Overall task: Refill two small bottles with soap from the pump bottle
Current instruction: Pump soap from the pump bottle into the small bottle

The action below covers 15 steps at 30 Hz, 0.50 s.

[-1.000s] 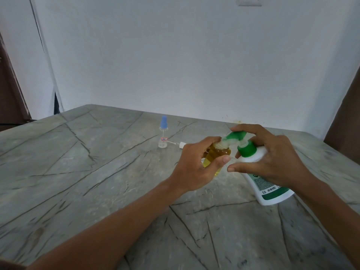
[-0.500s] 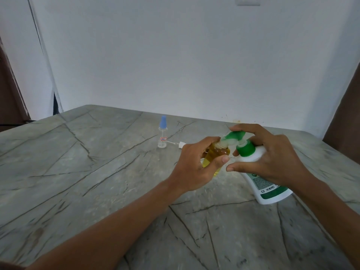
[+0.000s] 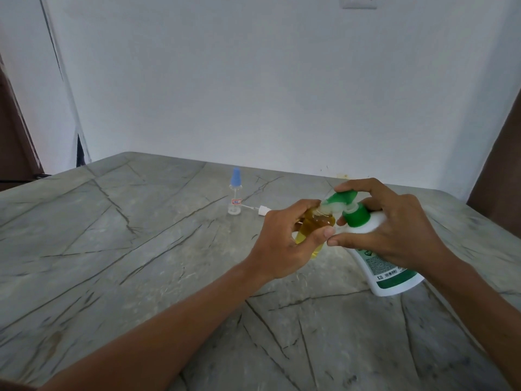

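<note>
Small amber bottle is gripped in the curled fingers of the left hand, tilted, at about 2 o'clock of the table's middle, mouth set right at the green nozzle. Pump bottle is leaned over with its base on the table at 3 o'clock, neck wrapped by the right hand, forefinger laid on the pump head. Clear bottle with blue cap is stood upright at 10 o'clock of the hands, apart, white spray top lying at its 4 o'clock.
</note>
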Available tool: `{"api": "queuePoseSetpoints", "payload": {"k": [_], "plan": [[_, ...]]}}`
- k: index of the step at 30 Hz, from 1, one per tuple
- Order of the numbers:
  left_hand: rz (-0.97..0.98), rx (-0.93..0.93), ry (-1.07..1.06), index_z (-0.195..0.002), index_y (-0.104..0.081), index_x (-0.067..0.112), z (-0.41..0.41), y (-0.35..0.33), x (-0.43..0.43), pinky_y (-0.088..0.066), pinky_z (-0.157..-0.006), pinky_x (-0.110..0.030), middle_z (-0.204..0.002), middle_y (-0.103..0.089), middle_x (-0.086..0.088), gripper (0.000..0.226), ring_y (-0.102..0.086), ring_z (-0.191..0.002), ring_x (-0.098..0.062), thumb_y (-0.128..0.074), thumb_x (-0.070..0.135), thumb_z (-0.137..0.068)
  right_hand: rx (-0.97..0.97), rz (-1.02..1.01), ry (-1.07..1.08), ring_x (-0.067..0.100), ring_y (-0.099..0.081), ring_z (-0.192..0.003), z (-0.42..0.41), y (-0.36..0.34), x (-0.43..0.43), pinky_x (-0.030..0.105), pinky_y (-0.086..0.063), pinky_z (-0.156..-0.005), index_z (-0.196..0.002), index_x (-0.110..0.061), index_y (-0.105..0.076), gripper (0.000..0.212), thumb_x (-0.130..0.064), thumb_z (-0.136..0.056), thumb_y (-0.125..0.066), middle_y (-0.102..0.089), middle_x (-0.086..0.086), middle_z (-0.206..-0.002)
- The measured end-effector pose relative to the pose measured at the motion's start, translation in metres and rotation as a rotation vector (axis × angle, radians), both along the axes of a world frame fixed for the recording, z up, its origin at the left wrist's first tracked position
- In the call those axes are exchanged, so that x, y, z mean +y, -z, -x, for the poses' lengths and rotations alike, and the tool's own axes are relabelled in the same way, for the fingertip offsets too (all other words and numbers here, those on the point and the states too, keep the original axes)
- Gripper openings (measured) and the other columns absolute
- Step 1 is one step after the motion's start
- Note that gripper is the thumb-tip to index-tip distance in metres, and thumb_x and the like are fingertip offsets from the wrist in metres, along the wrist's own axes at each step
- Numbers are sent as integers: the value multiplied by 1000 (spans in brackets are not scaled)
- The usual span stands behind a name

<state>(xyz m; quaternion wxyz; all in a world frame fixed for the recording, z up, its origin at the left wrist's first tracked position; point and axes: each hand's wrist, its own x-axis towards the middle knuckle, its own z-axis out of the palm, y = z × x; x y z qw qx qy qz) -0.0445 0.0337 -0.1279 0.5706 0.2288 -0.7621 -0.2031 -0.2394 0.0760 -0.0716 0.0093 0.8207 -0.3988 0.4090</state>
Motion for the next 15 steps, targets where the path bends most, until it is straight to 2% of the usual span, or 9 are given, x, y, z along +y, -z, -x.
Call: {"api": "queuePoseSetpoints", "payload": {"k": [3, 6, 10, 15], "plan": [[-20, 15, 1, -119, -63, 4, 0, 0, -1, -61, -77, -39, -99, -73, -2, 43, -71, -89, -16, -72, 30, -87, 13, 26, 22, -22, -59, -81, 0, 0, 1, -3, -42, -67, -124, -52, -44, 80, -60, -53, -80, -56, -38, -94], [-26, 8, -1, -120, -62, 3, 2, 1, 0, -61, -78, -39, -101, -74, -2, 43, -71, -91, -15, -73, 28, -86, 15, 45, 26, -21, -58, -85, 2, 2, 1, -2, -43, -70, -134, -46, -40, 89, -61, -55, -79, -57, -34, -98], [-51, 28, -4, -120, -63, 5, 3, 1, 1, -61, -79, -37, -103, -73, -2, 47, -71, -92, -15, -71, 35, -85, -2, 57, 17, -7, -65, -87, 4, 4, -1, 2, -46, -74, -137, -42, -40, 89, -65, -60, -79, -65, -25, -98], [-63, 25, -20, -120, -63, 8, 3, 1, 1, -61, -79, -36, -104, -73, -1, 44, -71, -93, -14, -73, 32, -84, -24, 60, 5, -11, -63, -87, 4, 4, -1, 0, -44, -75, -137, -35, -43, 91, -65, -57, -76, -61, -30, -102]]}}
